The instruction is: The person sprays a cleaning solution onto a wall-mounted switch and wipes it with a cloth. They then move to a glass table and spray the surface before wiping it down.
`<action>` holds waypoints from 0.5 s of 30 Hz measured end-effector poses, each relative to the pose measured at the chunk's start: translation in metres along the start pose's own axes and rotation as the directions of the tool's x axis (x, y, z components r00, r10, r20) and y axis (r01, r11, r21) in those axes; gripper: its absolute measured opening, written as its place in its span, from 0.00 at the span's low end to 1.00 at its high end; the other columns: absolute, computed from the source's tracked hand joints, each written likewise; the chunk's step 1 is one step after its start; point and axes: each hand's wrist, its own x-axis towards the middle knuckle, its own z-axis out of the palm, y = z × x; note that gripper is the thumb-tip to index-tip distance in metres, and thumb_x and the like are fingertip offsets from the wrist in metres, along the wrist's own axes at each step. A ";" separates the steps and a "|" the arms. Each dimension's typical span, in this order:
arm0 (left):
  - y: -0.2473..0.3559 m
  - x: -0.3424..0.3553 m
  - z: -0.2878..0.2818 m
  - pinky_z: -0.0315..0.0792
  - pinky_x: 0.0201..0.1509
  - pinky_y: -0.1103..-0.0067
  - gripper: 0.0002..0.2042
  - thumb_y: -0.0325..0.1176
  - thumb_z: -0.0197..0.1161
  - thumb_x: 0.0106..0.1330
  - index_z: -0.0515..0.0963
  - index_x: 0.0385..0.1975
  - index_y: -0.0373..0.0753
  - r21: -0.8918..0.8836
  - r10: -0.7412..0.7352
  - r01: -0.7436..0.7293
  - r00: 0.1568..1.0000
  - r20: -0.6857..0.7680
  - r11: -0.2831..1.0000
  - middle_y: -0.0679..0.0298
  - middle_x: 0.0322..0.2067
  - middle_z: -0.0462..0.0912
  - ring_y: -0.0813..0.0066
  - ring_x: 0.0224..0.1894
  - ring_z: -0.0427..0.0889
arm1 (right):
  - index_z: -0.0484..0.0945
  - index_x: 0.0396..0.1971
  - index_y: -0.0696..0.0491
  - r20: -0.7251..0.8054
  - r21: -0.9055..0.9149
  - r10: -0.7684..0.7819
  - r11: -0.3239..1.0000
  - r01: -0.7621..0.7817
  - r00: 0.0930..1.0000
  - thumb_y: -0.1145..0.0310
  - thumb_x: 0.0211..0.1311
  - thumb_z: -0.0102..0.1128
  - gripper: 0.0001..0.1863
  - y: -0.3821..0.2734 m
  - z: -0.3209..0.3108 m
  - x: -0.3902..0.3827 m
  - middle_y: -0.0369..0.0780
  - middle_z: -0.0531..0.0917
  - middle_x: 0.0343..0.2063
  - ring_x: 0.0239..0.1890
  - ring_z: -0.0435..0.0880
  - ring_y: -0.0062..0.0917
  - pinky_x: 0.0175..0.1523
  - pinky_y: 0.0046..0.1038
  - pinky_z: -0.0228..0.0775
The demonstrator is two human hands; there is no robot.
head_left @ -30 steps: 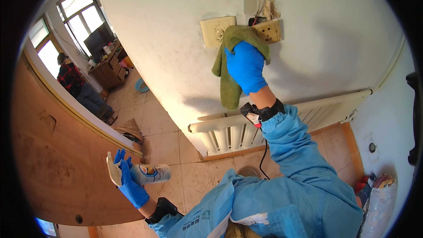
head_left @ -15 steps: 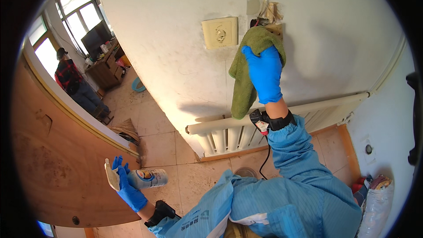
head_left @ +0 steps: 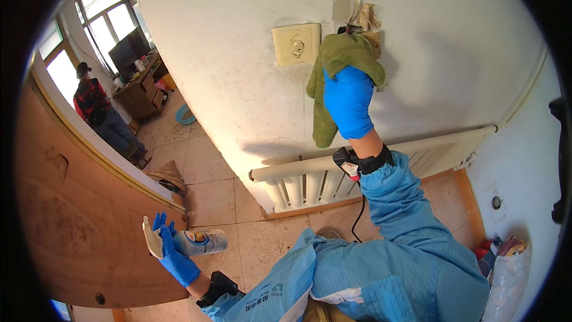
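My right hand (head_left: 348, 101), in a blue glove, is closed on a folded green cloth (head_left: 328, 125) against the wall, over most of the yellowed socket (head_left: 373, 45). Left of it is a cream switch plate (head_left: 287, 45); wires and torn patches show just above. Low at the left, my left hand (head_left: 173, 247), also gloved in blue, holds a spray bottle (head_left: 204, 241) with a white trigger head, lying sideways in its grip. A black device with a cable is strapped at my right wrist.
A white radiator (head_left: 316, 182) runs below the socket. A wooden door (head_left: 89, 214) stands at left. Through the doorway a person (head_left: 98, 107) stands by windows, near a desk with a screen (head_left: 128, 53) and a blue basin (head_left: 185, 120). A wrapped bundle (head_left: 506, 280) leans at lower right.
My right hand and the cloth moved right across the socket, then shifted slightly left and up from half a second ago. The left hand and bottle sit slightly lower than a second ago.
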 end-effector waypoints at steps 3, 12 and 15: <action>0.001 -0.004 -0.002 0.74 0.57 0.69 0.23 0.38 0.57 0.72 0.70 0.60 0.29 -0.002 0.018 -0.018 1.000 -0.013 1.000 0.52 0.53 0.80 0.64 0.52 0.79 | 0.83 0.41 0.55 0.048 -0.149 -0.077 0.985 0.083 0.996 0.73 0.55 0.60 0.13 0.001 0.004 -0.002 0.48 0.83 0.39 0.42 0.81 0.46 0.49 0.40 0.73; 0.004 -0.008 -0.006 0.74 0.57 0.68 0.23 0.39 0.57 0.72 0.70 0.60 0.29 -0.004 -0.064 0.064 0.993 -0.095 0.998 0.51 0.54 0.79 0.61 0.52 0.79 | 0.83 0.35 0.54 0.063 -0.228 -0.236 0.943 0.244 0.970 0.74 0.50 0.57 0.11 0.011 0.012 0.024 0.48 0.83 0.39 0.42 0.81 0.48 0.47 0.43 0.73; 0.003 -0.006 -0.009 0.74 0.57 0.68 0.23 0.38 0.57 0.72 0.70 0.60 0.29 0.023 -0.059 0.061 0.995 -0.081 0.998 0.51 0.54 0.79 0.60 0.53 0.79 | 0.83 0.34 0.53 0.111 -0.259 -0.276 0.919 0.296 0.955 0.73 0.50 0.56 0.11 0.017 0.013 0.031 0.48 0.83 0.39 0.42 0.81 0.48 0.46 0.44 0.74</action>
